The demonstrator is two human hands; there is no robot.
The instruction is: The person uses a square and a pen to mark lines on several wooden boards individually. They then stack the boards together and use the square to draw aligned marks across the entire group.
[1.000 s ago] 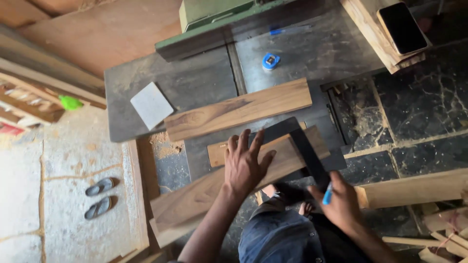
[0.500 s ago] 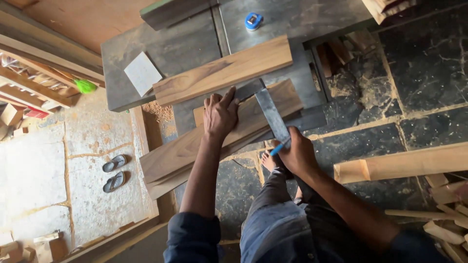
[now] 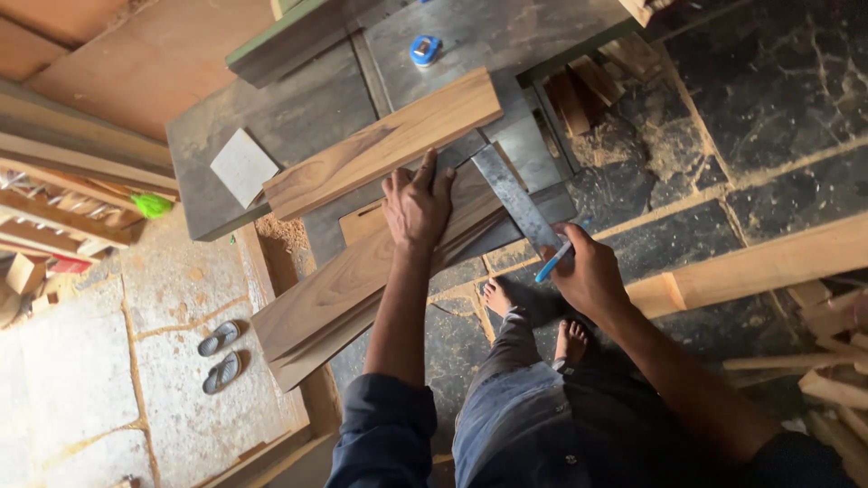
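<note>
Only the head view here, looking straight down. The left hand [image 3: 418, 206] lies flat, fingers spread and not gripping anything, pressing down on the long brown wooden plank [image 3: 357, 280], which lies slanted across the near edge of the grey metal machine table [image 3: 298, 117] and sticks out past it to the lower left. A flat steel try square [image 3: 511, 201] lies across the plank's right end. The right hand [image 3: 592, 273] is curled around a blue pen [image 3: 552, 262], tip right at the square's lower edge. Another shorter brown board [image 3: 384, 143] lies on the table just beyond the left hand. Farther back there's a small blue tape measure [image 3: 424, 50] and a white square pad [image 3: 243, 166]. A pair of grey sandals [image 3: 220, 354] lies on the floor to the left.
</note>
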